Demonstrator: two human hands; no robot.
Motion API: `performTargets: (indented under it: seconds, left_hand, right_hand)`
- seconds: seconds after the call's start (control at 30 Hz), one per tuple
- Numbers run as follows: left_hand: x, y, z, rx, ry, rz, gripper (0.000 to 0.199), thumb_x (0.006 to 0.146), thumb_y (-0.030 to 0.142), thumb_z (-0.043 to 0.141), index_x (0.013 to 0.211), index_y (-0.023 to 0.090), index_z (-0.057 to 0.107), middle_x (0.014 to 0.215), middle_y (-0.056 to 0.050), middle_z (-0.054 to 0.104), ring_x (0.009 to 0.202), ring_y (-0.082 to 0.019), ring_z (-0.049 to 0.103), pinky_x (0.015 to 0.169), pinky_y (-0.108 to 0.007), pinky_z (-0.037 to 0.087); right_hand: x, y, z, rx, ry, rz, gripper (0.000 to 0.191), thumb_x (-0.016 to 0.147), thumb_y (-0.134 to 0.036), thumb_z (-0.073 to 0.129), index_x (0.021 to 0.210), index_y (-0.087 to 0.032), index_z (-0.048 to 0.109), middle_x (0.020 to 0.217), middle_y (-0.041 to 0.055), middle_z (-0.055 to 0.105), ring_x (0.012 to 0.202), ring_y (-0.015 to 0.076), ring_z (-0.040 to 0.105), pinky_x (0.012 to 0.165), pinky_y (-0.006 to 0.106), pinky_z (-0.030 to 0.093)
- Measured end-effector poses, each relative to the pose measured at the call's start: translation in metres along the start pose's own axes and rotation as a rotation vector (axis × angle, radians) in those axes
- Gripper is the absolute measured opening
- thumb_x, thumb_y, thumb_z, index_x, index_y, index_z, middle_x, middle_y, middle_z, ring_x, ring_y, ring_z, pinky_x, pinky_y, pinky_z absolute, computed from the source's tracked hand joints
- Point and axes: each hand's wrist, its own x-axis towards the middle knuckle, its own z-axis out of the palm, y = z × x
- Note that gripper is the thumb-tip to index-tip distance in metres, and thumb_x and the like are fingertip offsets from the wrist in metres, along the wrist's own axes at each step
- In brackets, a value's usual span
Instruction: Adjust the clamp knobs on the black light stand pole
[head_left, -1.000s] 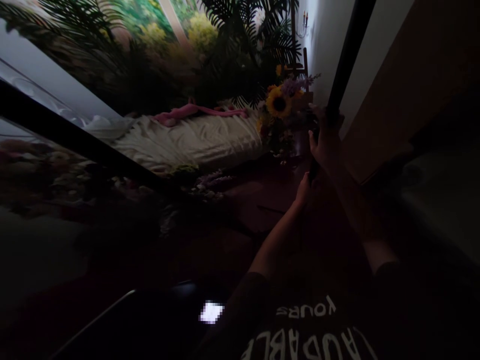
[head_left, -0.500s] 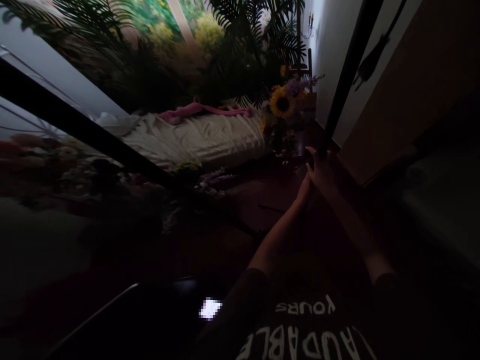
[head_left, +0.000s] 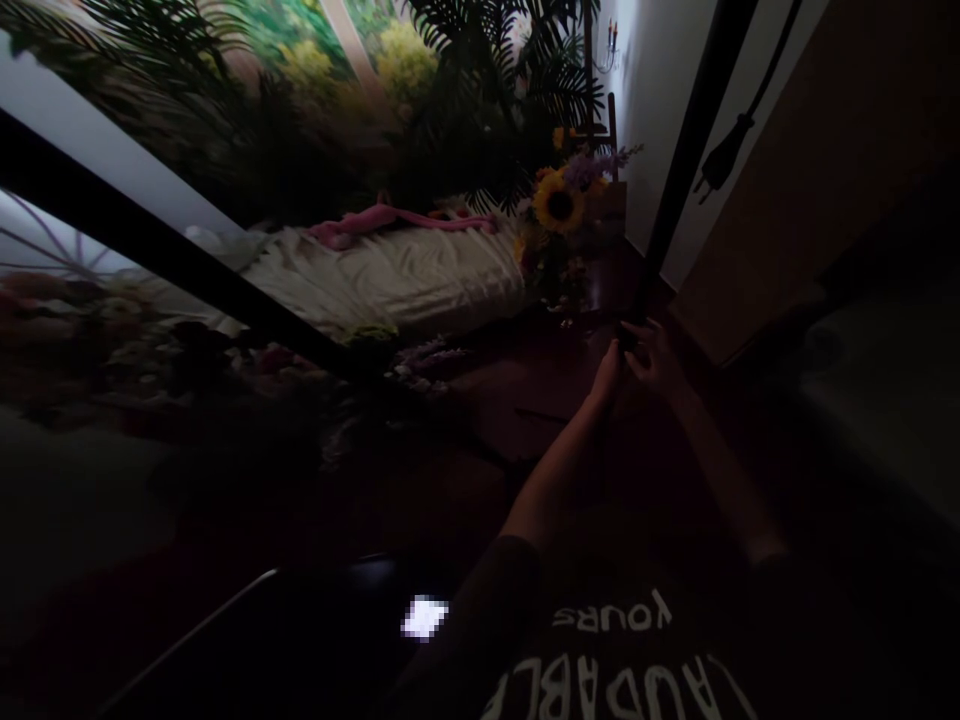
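A black pole (head_left: pixel 684 170) slants down from the top right to the dark spot where both hands meet. My left hand (head_left: pixel 606 372) is closed around the lower part of this pole, though its fingertips are lost in shadow. Just right of it, my right hand (head_left: pixel 656 362) has its thumb and fingers apart beside the pole. A small dark part between the hands is too dim to name. From the upper part of the pole's side hangs a black cable with a plug (head_left: pixel 724 160).
A second black pole (head_left: pixel 187 280) crosses the left side. Behind are a bench with cream cloth (head_left: pixel 420 275), a pink plush toy (head_left: pixel 360 222), sunflowers (head_left: pixel 559 203) and palm leaves (head_left: pixel 517 90). A brown panel (head_left: pixel 750 250) stands at right. A dark glossy surface (head_left: pixel 300 640) lies lower left.
My right hand has come down off the pole, and its fingers have spread beside my left hand. My left hand stays nearly in place. The hanging plug has swung slightly lower and left.
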Motion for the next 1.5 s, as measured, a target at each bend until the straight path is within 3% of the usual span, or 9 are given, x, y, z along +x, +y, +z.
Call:
performTargets:
  seconds: [0.17, 0.3, 0.5, 0.63, 0.8, 1.1, 1.2, 1.33, 1.5]
  left_hand:
    - [0.0, 0.006, -0.001, 0.081, 0.012, -0.08, 0.035, 0.094, 0.033, 0.053, 0.125, 0.015, 0.051, 0.107, -0.014, 0.069, 0.093, -0.021, 0.067, 0.085, -0.033, 0.052]
    - [0.0, 0.007, 0.0, 0.096, 0.039, -0.092, 0.034, 0.094, 0.033, 0.054, 0.123, 0.016, 0.052, 0.104, -0.013, 0.069, 0.089, -0.019, 0.066, 0.082, -0.03, 0.05]
    - [-0.001, 0.01, -0.002, 0.092, 0.039, -0.097, 0.039, 0.094, 0.04, 0.055, 0.124, 0.014, 0.054, 0.103, -0.014, 0.069, 0.09, -0.022, 0.067, 0.082, -0.031, 0.05]
    - [-0.002, 0.009, -0.002, 0.122, 0.031, -0.11, 0.042, 0.095, 0.039, 0.054, 0.128, 0.014, 0.052, 0.104, -0.015, 0.07, 0.091, -0.022, 0.068, 0.082, -0.032, 0.05]
    - [-0.002, 0.006, -0.001, 0.129, 0.042, -0.107, 0.042, 0.095, 0.039, 0.054, 0.129, 0.015, 0.051, 0.105, -0.015, 0.069, 0.091, -0.021, 0.067, 0.081, -0.031, 0.05]
    - [-0.001, 0.0, 0.0, 0.15, 0.048, -0.103, 0.036, 0.095, 0.037, 0.054, 0.123, 0.015, 0.052, 0.099, -0.013, 0.069, 0.086, -0.02, 0.067, 0.076, -0.029, 0.049]
    - [-0.002, -0.002, -0.001, 0.103, 0.043, -0.08, 0.035, 0.095, 0.041, 0.053, 0.12, 0.017, 0.052, 0.092, -0.009, 0.069, 0.077, -0.018, 0.065, 0.07, -0.027, 0.048]
    - [-0.001, 0.001, 0.0, 0.06, 0.057, -0.048, 0.037, 0.095, 0.046, 0.053, 0.118, 0.019, 0.054, 0.09, -0.007, 0.068, 0.074, -0.017, 0.065, 0.07, -0.027, 0.049]
    - [-0.017, -0.008, -0.009, -0.023, 0.059, -0.021, 0.044, 0.095, 0.046, 0.052, 0.131, 0.021, 0.051, 0.116, -0.01, 0.068, 0.101, -0.02, 0.067, 0.089, -0.031, 0.052]
  right_hand:
    - [-0.054, 0.025, 0.0, 0.049, 0.028, 0.127, 0.025, 0.089, -0.035, 0.06, 0.11, -0.022, 0.061, 0.133, 0.0143, 0.057, 0.13, 0.0269, 0.053, 0.111, 0.049, 0.044]
    - [-0.072, 0.035, 0.001, 0.04, -0.029, 0.195, 0.026, 0.086, -0.04, 0.065, 0.104, -0.022, 0.063, 0.145, 0.0139, 0.052, 0.136, 0.027, 0.049, 0.115, 0.05, 0.039]
    - [-0.058, 0.044, 0.013, 0.111, 0.018, 0.324, 0.025, 0.088, -0.046, 0.06, 0.086, -0.022, 0.068, 0.142, 0.0121, 0.058, 0.134, 0.0254, 0.052, 0.117, 0.047, 0.037]
    - [-0.049, 0.044, 0.021, 0.247, 0.097, 0.491, 0.036, 0.09, -0.053, 0.053, 0.094, -0.022, 0.072, 0.115, 0.0107, 0.073, 0.114, 0.024, 0.065, 0.108, 0.041, 0.045]
    - [-0.04, 0.046, 0.024, 0.431, 0.145, 0.629, 0.041, 0.088, -0.057, 0.054, 0.096, -0.022, 0.074, 0.11, 0.0078, 0.076, 0.111, 0.0226, 0.066, 0.103, 0.036, 0.049]
    - [-0.02, 0.061, 0.028, 0.841, 0.236, 1.007, 0.009, 0.082, -0.023, 0.068, 0.08, -0.019, 0.075, 0.084, 0.0023, 0.079, 0.08, 0.0155, 0.073, 0.084, 0.029, 0.057]
    - [-0.015, 0.06, 0.028, 1.007, 0.263, 1.146, 0.02, 0.087, -0.011, 0.06, 0.073, -0.017, 0.072, 0.071, 0.0004, 0.076, 0.064, 0.0103, 0.069, 0.069, 0.021, 0.056]
    - [-0.018, 0.055, 0.032, 1.178, 0.318, 1.164, 0.023, 0.09, -0.009, 0.056, 0.076, -0.018, 0.072, 0.071, -0.0015, 0.075, 0.059, 0.0074, 0.068, 0.061, 0.016, 0.055]
    - [-0.043, 0.045, 0.047, 1.483, 0.512, 1.119, 0.024, 0.094, -0.014, 0.049, 0.088, -0.023, 0.07, 0.077, -0.0041, 0.077, 0.068, 0.008, 0.072, 0.064, 0.016, 0.058]
